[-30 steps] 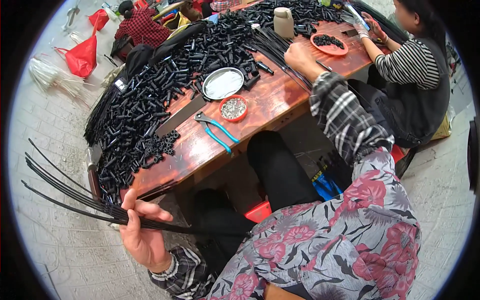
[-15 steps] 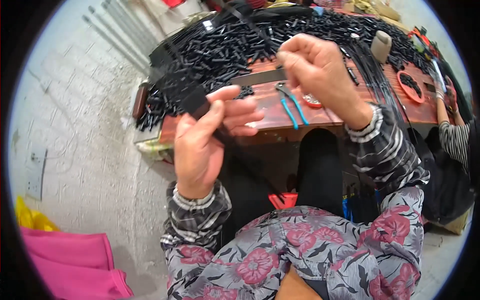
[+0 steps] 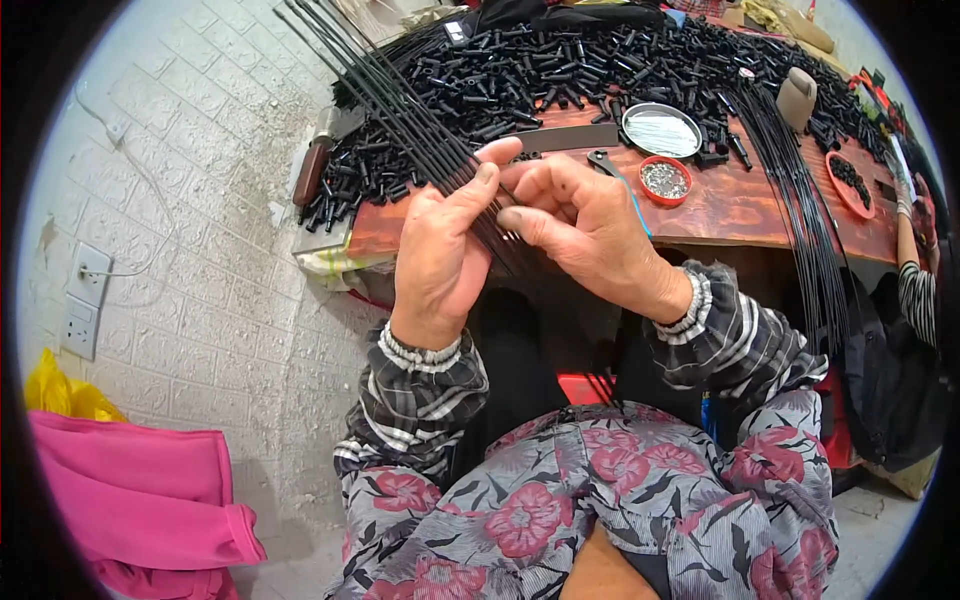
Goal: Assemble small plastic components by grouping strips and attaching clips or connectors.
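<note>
A bundle of thin black rods [image 3: 404,115] slants from the upper left down toward my lap. My left hand [image 3: 440,250] is closed around it, thumb laid across the rods. Against the bundle's right side, just beside the left fingers, my right hand [image 3: 610,230] is closed with its thumb and curled fingers on the rods. Exactly what its fingertips pinch is partly hidden. Beyond my hands lie a flat metal strip [image 3: 570,137] and pliers [image 3: 600,160] with blue handles, partly covered by my right hand. A red dish of small silvery bits [image 3: 665,181] stands near them.
A large heap of short black tubular parts [image 3: 480,85] covers the table's far side. A round tin [image 3: 661,131], more black rods [image 3: 790,190], a beige container [image 3: 796,98] and a red dish of black bits [image 3: 850,185] stand rightward. A co-worker's hand [image 3: 904,192] shows far right.
My right hand has come down and left from a raised position to the rods in my left hand. The rods' upper ends have tilted, and the round tin is now uncovered.
</note>
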`<state>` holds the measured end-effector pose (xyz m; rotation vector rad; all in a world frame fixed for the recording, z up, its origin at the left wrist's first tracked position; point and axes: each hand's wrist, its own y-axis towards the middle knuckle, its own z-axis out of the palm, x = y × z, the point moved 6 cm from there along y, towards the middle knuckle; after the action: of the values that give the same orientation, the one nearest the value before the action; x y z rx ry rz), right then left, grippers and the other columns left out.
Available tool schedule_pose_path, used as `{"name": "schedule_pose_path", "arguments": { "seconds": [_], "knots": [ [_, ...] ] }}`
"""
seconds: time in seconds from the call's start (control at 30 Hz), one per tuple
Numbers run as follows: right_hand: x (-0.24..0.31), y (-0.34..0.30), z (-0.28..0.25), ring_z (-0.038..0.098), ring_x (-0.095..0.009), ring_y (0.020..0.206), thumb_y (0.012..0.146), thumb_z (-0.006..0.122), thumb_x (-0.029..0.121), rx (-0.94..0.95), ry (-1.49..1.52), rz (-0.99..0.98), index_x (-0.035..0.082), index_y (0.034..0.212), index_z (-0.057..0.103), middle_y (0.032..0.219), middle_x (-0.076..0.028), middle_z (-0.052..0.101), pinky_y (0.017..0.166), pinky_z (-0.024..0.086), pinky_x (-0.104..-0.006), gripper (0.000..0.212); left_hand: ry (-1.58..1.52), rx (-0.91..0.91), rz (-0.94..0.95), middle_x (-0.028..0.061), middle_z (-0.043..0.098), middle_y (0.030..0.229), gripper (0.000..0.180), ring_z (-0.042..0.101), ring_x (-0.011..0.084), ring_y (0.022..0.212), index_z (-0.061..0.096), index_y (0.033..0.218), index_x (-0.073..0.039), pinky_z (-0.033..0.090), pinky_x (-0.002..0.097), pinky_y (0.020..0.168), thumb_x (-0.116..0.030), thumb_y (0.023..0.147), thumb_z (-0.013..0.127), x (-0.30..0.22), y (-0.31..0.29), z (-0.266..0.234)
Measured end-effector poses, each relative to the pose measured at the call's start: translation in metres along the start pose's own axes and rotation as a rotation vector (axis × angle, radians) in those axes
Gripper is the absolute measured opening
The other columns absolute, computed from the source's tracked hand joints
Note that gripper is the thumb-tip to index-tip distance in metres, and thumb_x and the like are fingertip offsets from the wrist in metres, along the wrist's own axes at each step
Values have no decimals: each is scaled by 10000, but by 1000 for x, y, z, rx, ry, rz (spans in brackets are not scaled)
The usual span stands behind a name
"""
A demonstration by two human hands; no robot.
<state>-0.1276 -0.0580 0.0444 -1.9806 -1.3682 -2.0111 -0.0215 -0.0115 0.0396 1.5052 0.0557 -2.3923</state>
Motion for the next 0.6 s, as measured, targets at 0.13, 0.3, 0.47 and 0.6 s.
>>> {"name": "schedule_pose_path", "arguments": {
  "seconds": [0.13, 0.3, 0.47, 0.6],
  "knots": [
    [-22, -18, 22, 490, -68, 583, 866, 496, 263, 439, 123, 230, -9, 895, 557, 618, -26, 545, 500, 379, -208, 281, -33, 41, 55, 195, 570, 1003, 306, 559, 285, 962, 422, 1140, 58, 455, 372, 854, -116, 889, 431, -7, 9, 8],
    [-38, -21, 25, 533, -87, 556, 895, 446, 288, 544, 539, 347, -12, 1007, 539, 613, -40, 551, 491, 412, -200, 334, 21, 129, -56, 213, 561, 1021, 374, 547, 332, 984, 382, 1175, 48, 451, 418, 855, -200, 898, 426, -17, 13, 19],
    [-34, -25, 11, 498, -76, 498, 893, 450, 296, 300, 691, 329, 1, 980, 553, 624, -33, 550, 473, 403, -195, 324, 94, 149, -93, 223, 557, 1028, 385, 544, 337, 989, 359, 1213, 38, 459, 432, 842, -158, 888, 423, -16, 14, 24],
    [-54, -24, 15, 502, -84, 516, 895, 445, 304, 391, 643, 373, -13, 868, 568, 660, -48, 561, 478, 396, -193, 341, 116, 216, -134, 226, 545, 1051, 389, 533, 345, 1005, 348, 1222, 44, 452, 437, 855, -91, 867, 433, -1, 30, 31]
  ]
}}
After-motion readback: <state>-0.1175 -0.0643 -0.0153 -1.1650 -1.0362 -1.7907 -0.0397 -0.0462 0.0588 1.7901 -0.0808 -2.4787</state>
